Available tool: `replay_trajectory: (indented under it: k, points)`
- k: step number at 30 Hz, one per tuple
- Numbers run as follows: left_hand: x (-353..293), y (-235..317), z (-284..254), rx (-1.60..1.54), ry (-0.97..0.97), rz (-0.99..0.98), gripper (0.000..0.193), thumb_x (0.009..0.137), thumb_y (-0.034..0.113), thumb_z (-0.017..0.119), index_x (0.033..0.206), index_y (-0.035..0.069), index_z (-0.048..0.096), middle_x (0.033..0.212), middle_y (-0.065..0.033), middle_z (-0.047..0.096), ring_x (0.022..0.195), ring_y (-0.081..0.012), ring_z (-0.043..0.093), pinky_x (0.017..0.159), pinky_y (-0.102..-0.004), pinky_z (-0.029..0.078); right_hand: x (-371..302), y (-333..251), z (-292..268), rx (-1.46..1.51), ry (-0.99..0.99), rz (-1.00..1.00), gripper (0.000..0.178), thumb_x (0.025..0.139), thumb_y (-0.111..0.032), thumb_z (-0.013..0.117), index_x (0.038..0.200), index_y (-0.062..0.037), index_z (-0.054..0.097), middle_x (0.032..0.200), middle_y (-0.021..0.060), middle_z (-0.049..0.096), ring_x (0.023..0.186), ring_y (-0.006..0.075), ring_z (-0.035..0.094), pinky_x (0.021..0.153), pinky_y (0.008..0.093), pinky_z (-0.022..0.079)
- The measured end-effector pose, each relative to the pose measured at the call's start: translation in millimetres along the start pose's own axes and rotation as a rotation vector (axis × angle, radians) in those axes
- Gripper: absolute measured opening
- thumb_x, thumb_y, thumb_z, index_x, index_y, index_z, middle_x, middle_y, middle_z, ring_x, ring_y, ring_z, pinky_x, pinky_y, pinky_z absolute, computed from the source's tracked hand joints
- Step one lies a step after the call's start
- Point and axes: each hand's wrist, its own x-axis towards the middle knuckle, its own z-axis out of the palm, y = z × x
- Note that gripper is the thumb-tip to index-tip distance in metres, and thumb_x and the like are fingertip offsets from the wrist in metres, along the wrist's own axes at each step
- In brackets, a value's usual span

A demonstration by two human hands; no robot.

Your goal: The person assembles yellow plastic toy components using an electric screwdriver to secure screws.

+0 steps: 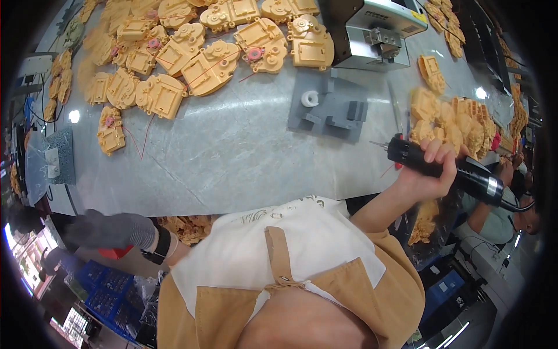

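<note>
Head view, right hand (429, 174) gripping black electric screwdriver (447, 167), grey fixture (328, 107) nearby

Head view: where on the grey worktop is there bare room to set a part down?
The grey marbled worktop is bare across its near middle, between the heap of yellow plastic housings at the far left and the grey moulded fixture block. Crowded: the far edge and the right pile of yellow parts by the right hand.

Grey marble-look worktable (232, 157) (glossy), blue crates (110, 291) below
</note>
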Motion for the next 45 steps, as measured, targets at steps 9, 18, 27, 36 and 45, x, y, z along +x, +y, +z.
replay_trajectory:
  k: [9, 18, 27, 36, 45]
  points:
    - [-222.3, 128.2, 358.1, 0.201, -1.511, 1.449, 0.06, 0.07, 0.013, 0.067, 0.127, 0.022, 0.052, 0.12, -0.0092, 0.056, 0.114, -0.0302, 0.053, 0.097, -0.0388, 0.044, -26.6, -13.0, 11.1, -0.037, -0.069, -0.062, 0.043, 0.081, -0.008, 0.049, 0.123, -0.0081, 0.04, 0.064, 0.0019, 0.039, 0.053, 0.0143, 0.043, 0.059, 0.0328, 0.039]
    - [-202.0, 129.5, 332.6, 0.218, -1.426, 1.036, 0.072, 0.058, 0.026, 0.078, 0.122, 0.008, 0.049, 0.107, -0.0143, 0.058, 0.1, -0.03, 0.059, 0.088, -0.0384, 0.049, -17.8, 7.9, -11.0, -0.099, 0.125, 0.002, 0.035, 0.084, -0.006, 0.051, 0.118, -0.0111, 0.047, 0.067, 0.001, 0.038, 0.059, 0.0133, 0.042, 0.066, 0.0316, 0.039]
    - [-271.2, 180.1, 234.3, 0.299, -1.632, 0.798, 0.09, 0.055, 0.048, 0.082, 0.128, 0.011, 0.043, 0.108, -0.0118, 0.053, 0.098, -0.0273, 0.057, 0.077, -0.0405, 0.048, -10.2, 38.8, -7.8, -0.217, 0.205, -0.108, 0.045, 0.078, 0.007, 0.055, 0.118, -0.0078, 0.04, 0.065, 0.006, 0.05, 0.052, 0.0158, 0.048, 0.059, 0.0308, 0.045]
    - [-276.2, 164.8, 245.8, -0.058, -1.657, 0.787, 0.084, 0.06, 0.043, 0.08, 0.131, 0.015, 0.044, 0.123, -0.009, 0.051, 0.105, -0.0323, 0.054, 0.09, -0.0468, 0.044, -10.1, 44.6, -2.0, -0.18, 0.204, -0.045, 0.044, 0.078, 0.005, 0.056, 0.117, -0.0103, 0.043, 0.065, 0.0052, 0.048, 0.053, 0.0158, 0.048, 0.059, 0.0315, 0.045]
    - [-281.6, 166.2, 261.4, 0.119, -1.614, 1.253, 0.084, 0.063, 0.055, 0.076, 0.132, 0.016, 0.045, 0.126, -0.0109, 0.05, 0.121, -0.031, 0.048, 0.106, -0.049, 0.032, -9.8, 51.3, -2.1, -0.207, 0.202, -0.034, 0.04, 0.078, 0.005, 0.058, 0.113, -0.0092, 0.046, 0.063, 0.0049, 0.049, 0.052, 0.0151, 0.048, 0.058, 0.0308, 0.046]
